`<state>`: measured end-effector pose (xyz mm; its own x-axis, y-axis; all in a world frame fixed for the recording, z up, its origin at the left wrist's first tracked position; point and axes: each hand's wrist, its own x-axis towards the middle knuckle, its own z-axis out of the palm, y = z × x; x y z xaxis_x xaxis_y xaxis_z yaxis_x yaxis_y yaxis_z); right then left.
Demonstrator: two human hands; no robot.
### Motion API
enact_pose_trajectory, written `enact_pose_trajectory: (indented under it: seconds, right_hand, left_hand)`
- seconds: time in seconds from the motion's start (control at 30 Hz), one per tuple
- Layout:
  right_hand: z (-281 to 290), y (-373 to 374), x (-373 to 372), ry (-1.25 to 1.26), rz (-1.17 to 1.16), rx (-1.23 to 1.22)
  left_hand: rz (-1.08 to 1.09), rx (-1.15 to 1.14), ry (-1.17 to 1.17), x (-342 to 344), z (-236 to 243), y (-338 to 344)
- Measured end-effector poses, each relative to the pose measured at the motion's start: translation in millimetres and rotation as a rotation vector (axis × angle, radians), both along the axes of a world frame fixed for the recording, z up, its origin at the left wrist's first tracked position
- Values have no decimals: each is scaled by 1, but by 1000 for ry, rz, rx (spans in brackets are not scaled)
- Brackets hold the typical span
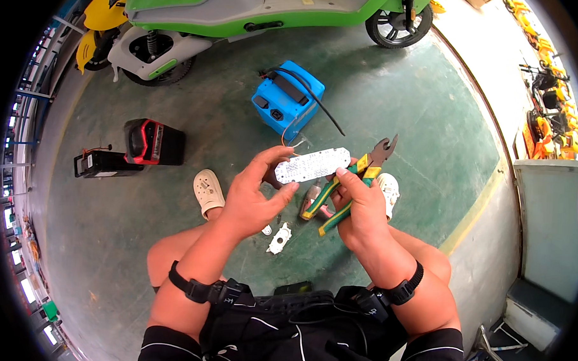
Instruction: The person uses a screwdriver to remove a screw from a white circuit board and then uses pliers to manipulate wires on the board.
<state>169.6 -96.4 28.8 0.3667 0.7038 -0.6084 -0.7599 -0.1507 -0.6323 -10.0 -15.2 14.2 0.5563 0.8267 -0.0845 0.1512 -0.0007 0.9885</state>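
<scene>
In front of me, off the floor, is a white oblong circuit board (315, 166) covered with rows of small dots. My left hand (253, 192) grips its left end between thumb and fingers. Thin wires show by that end. My right hand (364, 205) holds pliers (366, 170) with green and yellow handles, spread apart, the dark jaws pointing away from me. The right thumb also presses on the board's right end. Partly hidden behind the pliers is a silver and pink tool (310, 202) whose kind I cannot make out.
A white bracket (278, 239) lies on the floor near my legs. Beyond my hands stands a blue box (289, 98) with a black cable. At left are a red and black battery pack (155, 142) and a black box (108, 164). A green scooter (243, 20) stands behind.
</scene>
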Motion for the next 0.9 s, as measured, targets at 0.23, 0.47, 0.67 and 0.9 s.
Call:
enact_pose_trajectory:
  seconds: [0.23, 0.47, 0.67, 0.9]
  right_hand:
    - [-3, -1, -4, -13, 47, -4]
    - [-5, -2, -3, 28, 88, -10]
    - [-7, -3, -2, 29, 94, -5]
    - [-2, -3, 0, 32, 101, -8]
  left_hand:
    - [24, 67, -17, 0, 0, 1]
    - [42, 58, 19, 0, -1, 1]
    - [44, -63, -17, 1, 4, 1]
    - [49, -70, -29, 1, 3, 1]
